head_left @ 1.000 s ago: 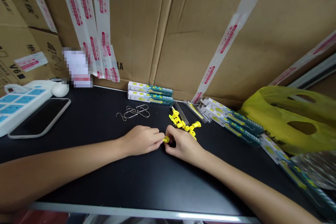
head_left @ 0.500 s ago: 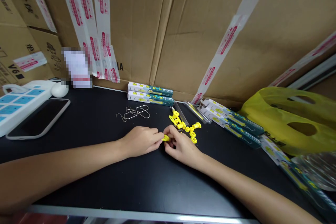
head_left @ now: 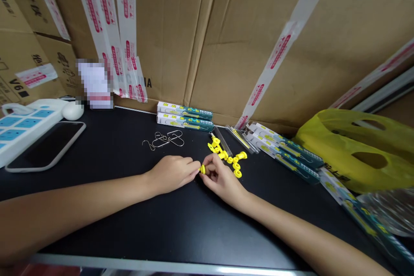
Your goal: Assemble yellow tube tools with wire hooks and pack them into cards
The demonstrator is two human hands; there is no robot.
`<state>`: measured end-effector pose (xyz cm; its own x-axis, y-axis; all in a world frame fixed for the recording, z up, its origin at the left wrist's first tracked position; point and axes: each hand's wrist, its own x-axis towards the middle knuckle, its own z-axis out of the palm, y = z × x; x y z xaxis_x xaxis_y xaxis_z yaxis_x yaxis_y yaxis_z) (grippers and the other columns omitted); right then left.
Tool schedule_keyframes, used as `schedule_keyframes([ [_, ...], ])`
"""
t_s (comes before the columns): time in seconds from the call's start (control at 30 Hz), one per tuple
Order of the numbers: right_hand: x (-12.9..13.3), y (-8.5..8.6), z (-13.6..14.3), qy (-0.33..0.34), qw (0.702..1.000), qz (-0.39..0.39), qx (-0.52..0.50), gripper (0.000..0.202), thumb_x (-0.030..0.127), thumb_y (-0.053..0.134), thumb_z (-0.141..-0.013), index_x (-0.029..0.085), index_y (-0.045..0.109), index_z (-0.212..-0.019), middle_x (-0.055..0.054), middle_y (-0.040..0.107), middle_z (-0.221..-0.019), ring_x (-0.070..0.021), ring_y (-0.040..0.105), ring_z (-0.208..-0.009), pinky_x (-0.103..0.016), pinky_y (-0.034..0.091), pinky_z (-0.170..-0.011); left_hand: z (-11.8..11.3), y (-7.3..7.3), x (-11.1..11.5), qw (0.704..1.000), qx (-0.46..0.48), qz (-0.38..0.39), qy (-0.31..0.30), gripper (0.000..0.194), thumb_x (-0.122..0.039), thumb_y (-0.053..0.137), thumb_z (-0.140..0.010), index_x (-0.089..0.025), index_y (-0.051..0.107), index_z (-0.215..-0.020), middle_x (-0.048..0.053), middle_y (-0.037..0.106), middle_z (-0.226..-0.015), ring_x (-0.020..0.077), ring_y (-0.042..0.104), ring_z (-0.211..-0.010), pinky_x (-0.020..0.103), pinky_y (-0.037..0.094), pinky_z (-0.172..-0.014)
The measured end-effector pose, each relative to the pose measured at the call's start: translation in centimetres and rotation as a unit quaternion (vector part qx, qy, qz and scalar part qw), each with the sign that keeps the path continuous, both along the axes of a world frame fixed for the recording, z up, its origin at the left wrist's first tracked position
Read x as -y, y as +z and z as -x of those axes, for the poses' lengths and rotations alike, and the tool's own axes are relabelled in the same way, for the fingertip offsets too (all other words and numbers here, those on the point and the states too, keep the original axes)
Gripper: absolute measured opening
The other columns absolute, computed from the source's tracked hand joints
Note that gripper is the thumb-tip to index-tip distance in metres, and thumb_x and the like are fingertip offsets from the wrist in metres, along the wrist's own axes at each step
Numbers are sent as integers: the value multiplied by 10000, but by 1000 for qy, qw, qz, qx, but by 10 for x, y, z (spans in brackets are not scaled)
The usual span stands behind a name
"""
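Between my two hands is a small yellow plastic cap (head_left: 202, 169). My left hand (head_left: 176, 174) pinches its left side, the fingers closed and hiding part of it. My right hand (head_left: 223, 177) has thumb and forefinger at the cap's right side, the other fingers curled. Just beyond my right hand lie loose yellow plastic parts (head_left: 241, 155), several rings and flanged caps among them. Bent metal wire hooks (head_left: 168, 138) lie in a tangle past my left hand. A clear plastic tube (head_left: 223, 141) rests behind the yellow parts.
Small printed boxes (head_left: 186, 121) stand stacked against the cardboard wall, with more boxes (head_left: 284, 157) to the right. Thin clear tubes (head_left: 242, 138) lie between them. A yellow plastic bag (head_left: 349, 151) is at the far right. At left are a phone (head_left: 45, 146) and a power strip (head_left: 32, 123).
The yellow cap has turned between my fingertips, and more of its rim shows. My right fingers have shifted slightly around it; both arms stay nearly in place.
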<state>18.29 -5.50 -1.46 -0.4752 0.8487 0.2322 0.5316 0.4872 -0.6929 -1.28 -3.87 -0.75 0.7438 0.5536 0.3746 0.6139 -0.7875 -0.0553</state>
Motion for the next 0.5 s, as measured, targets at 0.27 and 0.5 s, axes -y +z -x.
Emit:
schedule_keyframes([
  [0.27, -1, -7, -3, 5, 999, -31, -39, 206, 300, 556, -849, 230, 364, -873, 88, 424, -574, -82, 389, -467, -194, 292, -446, 2, -2, -3, 999, 12, -28, -32, 288, -312, 327, -965, -205, 543, -809, -19, 569, -689, 127, 582, -634, 232, 360, -561],
  [0.5, 4, -3, -3, 27, 989, -142, 23, 244, 331, 610, -815, 217, 402, -759, 57, 496, -594, -79, 425, -469, -186, 301, -454, 2, 4, 3, 996, 35, 76, -42, 154, -293, 402, -903, -191, 465, -999, -3, 650, -833, 159, 647, -711, 235, 402, -558],
])
